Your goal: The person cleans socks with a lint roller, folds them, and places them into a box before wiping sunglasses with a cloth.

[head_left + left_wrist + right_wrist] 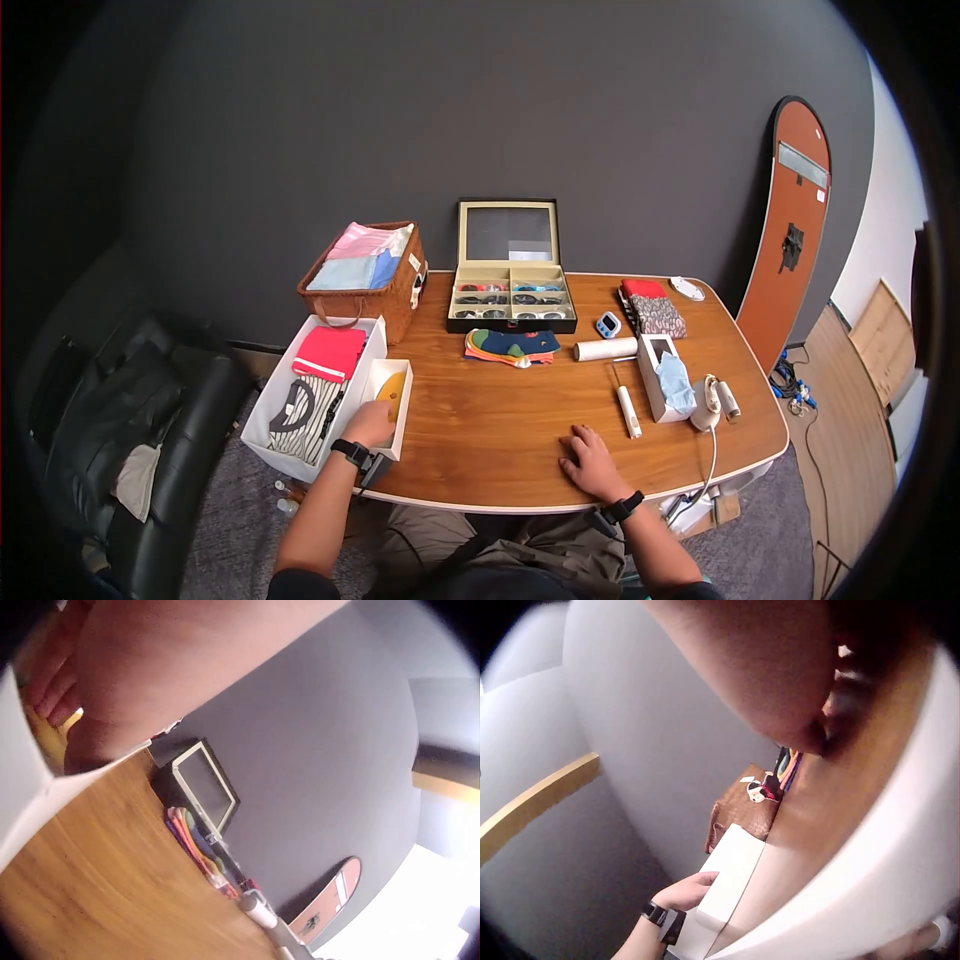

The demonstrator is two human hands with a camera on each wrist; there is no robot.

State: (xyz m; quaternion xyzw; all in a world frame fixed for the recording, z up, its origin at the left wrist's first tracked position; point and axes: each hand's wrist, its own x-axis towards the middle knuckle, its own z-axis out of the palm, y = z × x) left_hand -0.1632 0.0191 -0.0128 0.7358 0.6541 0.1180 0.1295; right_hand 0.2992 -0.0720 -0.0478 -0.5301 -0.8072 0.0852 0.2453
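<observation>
My left hand point(370, 424) reaches into a small white box point(401, 418) at the table's left side. A yellow item point(393, 385) lies in that box; in the left wrist view my bent fingers point(56, 697) are on the yellow item point(51, 742), apparently gripping its edge, the fingertips partly hidden. My right hand point(592, 465) rests on the wooden table point(490, 430) near the front edge, fingers relaxed, holding nothing.
Beside the small box stands a larger white box point(262, 415) with folded clothes. Behind are a wicker basket point(400, 300) and an open glasses case point(512, 325). Socks point(510, 345), a white roll point(605, 349), a tissue box point(655, 395) and a folded patterned cloth point(658, 318) lie farther right.
</observation>
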